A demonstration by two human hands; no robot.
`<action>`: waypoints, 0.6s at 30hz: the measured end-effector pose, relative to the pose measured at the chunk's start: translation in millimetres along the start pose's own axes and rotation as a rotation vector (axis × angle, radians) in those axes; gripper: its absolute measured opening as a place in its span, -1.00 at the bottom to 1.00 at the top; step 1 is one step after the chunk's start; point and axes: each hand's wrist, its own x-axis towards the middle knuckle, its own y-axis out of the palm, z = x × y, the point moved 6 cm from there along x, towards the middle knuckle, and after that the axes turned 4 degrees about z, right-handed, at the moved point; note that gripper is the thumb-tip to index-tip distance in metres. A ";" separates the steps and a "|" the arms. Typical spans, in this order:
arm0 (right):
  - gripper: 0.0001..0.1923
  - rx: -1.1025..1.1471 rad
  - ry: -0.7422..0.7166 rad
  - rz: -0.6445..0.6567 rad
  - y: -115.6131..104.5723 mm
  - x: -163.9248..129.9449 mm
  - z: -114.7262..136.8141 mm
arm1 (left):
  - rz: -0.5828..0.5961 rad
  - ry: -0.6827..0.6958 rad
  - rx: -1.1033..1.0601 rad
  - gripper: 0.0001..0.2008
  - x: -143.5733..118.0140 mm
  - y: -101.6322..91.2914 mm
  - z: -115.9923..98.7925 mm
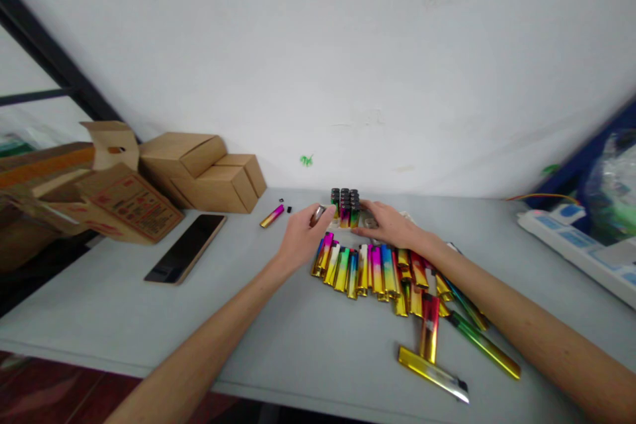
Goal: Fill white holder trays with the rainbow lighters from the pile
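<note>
Several lighters (345,207) with black tops stand upright in a tight block near the wall. My left hand (304,232) is at the block's left side, its fingers closed round a small shiny lighter (318,214) that is mostly covered. On the block's right side rests my right hand (390,224), thumb and fingers apart, with clear plastic (368,220) showing between them. In front of both hands lies a row of loose metallic lighters (376,268) in yellow, pink, blue and green, heaped up toward the right forearm.
A lone pink-and-gold lighter (271,216) lies left of my hands near small black bits (289,209). Further left are a phone (186,249), an open carton (132,202) and closed cardboard boxes (218,187). A white power strip (579,248) is at the right. One gold-silver lighter (432,373) lies near the front edge.
</note>
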 end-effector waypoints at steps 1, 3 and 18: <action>-0.34 0.000 -0.001 0.003 0.2 0.0 0.0 | -0.007 -0.001 0.001 -0.50 0.1 -0.6 -0.4; -0.34 0.008 -0.002 0.003 0.0 -0.1 0.2 | -0.021 -0.008 -0.015 -0.48 0.7 -2.0 0.3; -0.33 0.010 0.001 0.006 -0.7 -0.7 0.7 | -0.068 0.008 0.090 -0.67 1.2 -8.7 -1.5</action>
